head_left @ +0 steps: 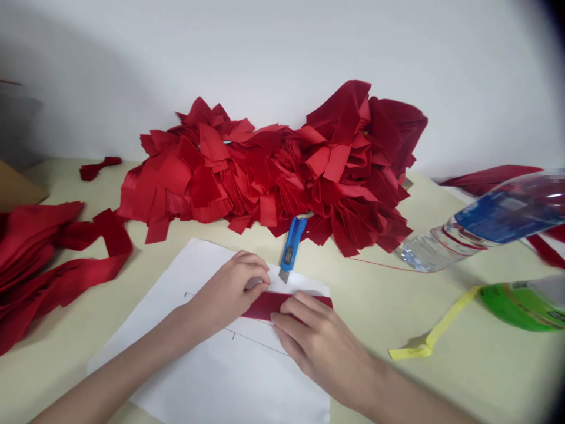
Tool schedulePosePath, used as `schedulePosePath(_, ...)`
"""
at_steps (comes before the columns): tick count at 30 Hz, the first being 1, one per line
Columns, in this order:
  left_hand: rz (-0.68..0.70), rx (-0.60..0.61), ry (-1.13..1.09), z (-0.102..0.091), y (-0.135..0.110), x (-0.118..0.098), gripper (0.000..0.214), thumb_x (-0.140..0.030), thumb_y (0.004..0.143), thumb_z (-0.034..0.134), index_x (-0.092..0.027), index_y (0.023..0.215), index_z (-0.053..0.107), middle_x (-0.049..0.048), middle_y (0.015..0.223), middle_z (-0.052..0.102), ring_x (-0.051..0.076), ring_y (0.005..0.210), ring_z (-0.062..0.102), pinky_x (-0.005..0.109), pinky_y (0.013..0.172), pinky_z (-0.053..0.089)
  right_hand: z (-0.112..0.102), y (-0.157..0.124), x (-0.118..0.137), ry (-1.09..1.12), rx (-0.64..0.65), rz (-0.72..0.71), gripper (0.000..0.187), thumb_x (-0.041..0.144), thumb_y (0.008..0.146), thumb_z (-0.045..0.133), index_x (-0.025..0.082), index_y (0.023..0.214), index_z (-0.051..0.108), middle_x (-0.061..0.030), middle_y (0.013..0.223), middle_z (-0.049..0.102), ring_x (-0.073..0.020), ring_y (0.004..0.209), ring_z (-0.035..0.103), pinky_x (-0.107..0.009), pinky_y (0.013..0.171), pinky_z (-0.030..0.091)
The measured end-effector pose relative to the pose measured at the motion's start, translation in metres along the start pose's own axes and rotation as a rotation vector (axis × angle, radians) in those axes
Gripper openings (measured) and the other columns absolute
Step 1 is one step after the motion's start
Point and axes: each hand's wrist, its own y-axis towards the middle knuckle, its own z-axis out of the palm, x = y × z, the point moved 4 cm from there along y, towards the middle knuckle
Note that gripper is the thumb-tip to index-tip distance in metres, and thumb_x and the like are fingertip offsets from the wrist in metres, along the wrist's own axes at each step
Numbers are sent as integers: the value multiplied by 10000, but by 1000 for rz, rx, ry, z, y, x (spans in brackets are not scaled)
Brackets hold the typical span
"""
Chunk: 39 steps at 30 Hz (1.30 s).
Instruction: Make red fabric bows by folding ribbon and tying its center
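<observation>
I see only the middle of the dark red strip [269, 304]; its left end is under my left hand [229, 291], its near edge under my right hand [315, 341] fingers. Whether the left fingers pinch it or only press, I cannot tell. The pencil lines [256, 343] on the white sheet [212, 377] vanish beneath both hands. At the right, the water bottle [485, 221] is blurred and cut by the edge, as is the green tape roll [521, 306]. The left edge cuts the loose red ribbon [39, 259].
</observation>
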Motion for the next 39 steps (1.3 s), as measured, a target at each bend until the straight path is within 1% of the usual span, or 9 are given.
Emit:
schedulePosePath(8,3,142,80,6,16,-7,194,-25,683,570,-195,621,641,55,1029,598,244,1063,498,399,871,446,0,0,3,-51,-8,-55,162,85,853,484,142,833,634,-47,725,551,-180,742,500,-306,656,448)
schedulePosePath(13,-42,238,85,7,23,-6,106,-80,673,609,-181,638,605,64,1041,528,254,1032,451,402,852,429,4,-1,3,-123,-14,-67,126,79,834,506,133,828,620,-45,726,539,-182,737,485,-310,659,441)
schedulePosePath(17,-67,336,85,9,27,-6,79,-103,670,623,-178,658,604,49,987,495,237,997,415,379,861,401,5,-5,5,-213,4,-107,147,82,844,475,125,784,602,-55,742,537,-177,711,464,-318,647,425)
schedulePosePath(21,-74,417,76,5,26,-3,62,-205,706,627,-183,649,613,27,951,472,210,960,404,334,855,384,2,-15,27,-231,-140,-254,198,90,874,421,89,949,604,-80,799,577,-180,712,486,-324,639,411)
schedulePosePath(24,-77,440,94,-3,27,3,61,-216,677,649,-184,629,630,22,960,461,210,963,389,326,861,359,6,-24,45,-95,-186,-312,166,170,895,440,127,891,600,-26,688,561,-139,613,465,-263,544,377)
schedulePosePath(26,-75,463,110,-8,30,9,55,-226,636,680,-191,607,649,18,951,460,213,957,388,320,857,347,10,-28,50,-29,-161,-285,164,235,899,456,149,878,594,-3,640,538,-127,568,445,-243,494,357)
schedulePosePath(28,-76,493,124,-11,33,13,45,-226,595,701,-201,580,666,15,928,461,217,952,391,312,846,343,13,-32,50,-17,-126,-243,152,249,894,469,162,913,592,-5,664,551,-131,592,470,-236,513,386)
schedulePosePath(34,-142,566,146,-16,37,23,73,-286,564,710,-218,591,708,25,924,484,243,975,407,332,862,328,4,-35,36,-1,79,-167,164,270,904,473,178,979,587,-43,812,584,-163,757,543,-284,698,480)
schedulePosePath(39,-190,573,157,-18,35,29,106,-306,527,724,-238,608,720,31,959,487,267,1024,382,333,860,342,-11,-38,29,29,162,-70,162,233,893,499,196,1027,583,-42,873,574,-181,873,545,-311,811,479)
